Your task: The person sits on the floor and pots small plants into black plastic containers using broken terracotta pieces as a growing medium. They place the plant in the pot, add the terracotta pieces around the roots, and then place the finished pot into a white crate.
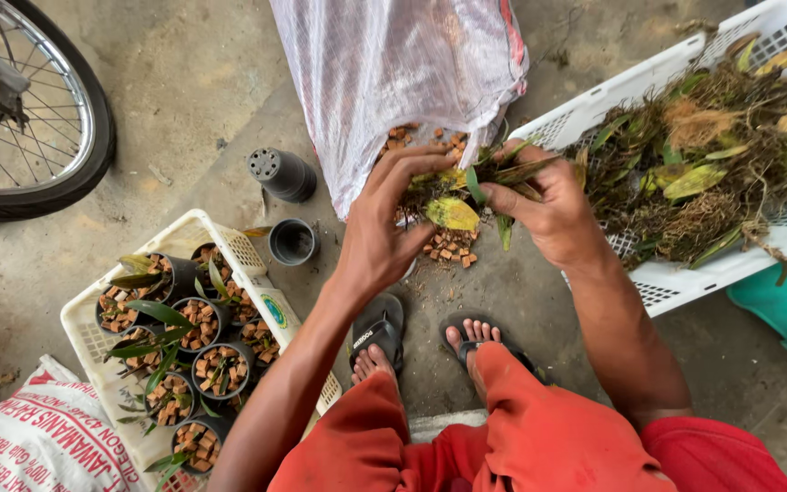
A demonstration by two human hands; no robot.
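Observation:
Both hands meet over the ground in front of my feet, closed around a small plant [463, 202] with green and yellowing leaves. My left hand [384, 228] cups it from the left, fingers curled over the top. My right hand [550, 208] pinches the leaves and stem from the right. What lies under the plant is hidden by my hands. Brown brick-like chips [451, 248] lie scattered on the concrete just below, and more spill from the mouth of a translucent woven sack [393, 73] right behind my hands.
A white crate [685, 282] at right holds a tangle of uprooted plants [712, 155]. Another white crate [88, 351] at lower left carries several black pots [220, 372] with chips and seedlings. Two empty black pots [282, 175] lie nearby. A bicycle wheel [47, 118] stands top left, a printed sack [38, 442] bottom left.

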